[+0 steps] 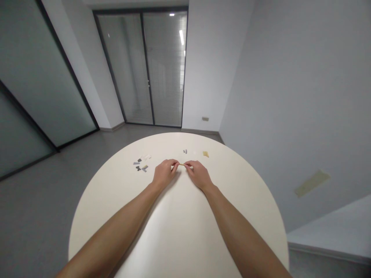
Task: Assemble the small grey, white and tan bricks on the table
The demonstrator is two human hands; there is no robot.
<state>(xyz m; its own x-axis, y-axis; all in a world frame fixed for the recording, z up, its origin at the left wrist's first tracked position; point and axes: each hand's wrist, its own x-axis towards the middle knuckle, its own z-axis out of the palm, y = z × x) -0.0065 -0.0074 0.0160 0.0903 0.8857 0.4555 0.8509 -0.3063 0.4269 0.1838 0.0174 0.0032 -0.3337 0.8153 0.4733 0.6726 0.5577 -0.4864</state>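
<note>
Between my two hands stretches a thin, yellowish strip-like piece (181, 164), too small to name exactly. The fingertips of my left hand (166, 171) pinch its left end. Its right end sits in the pinch of my right hand (198, 173). Both hands hold it just above the table, or touching it; I cannot tell which. Beyond the hands lie two tiny grey pieces (185, 151). Further right is a flat yellow piece (205, 153). Left of my left hand, several small grey and dark pieces (138, 168) are scattered, with white pieces (146, 157) behind them.
Everything lies on a round white table (179, 231). Past its far edge are a glass door with blinds (165, 69) and a white wall. A frosted glass partition (37, 85) stands at the left. Tape (312, 183) sticks to the right wall.
</note>
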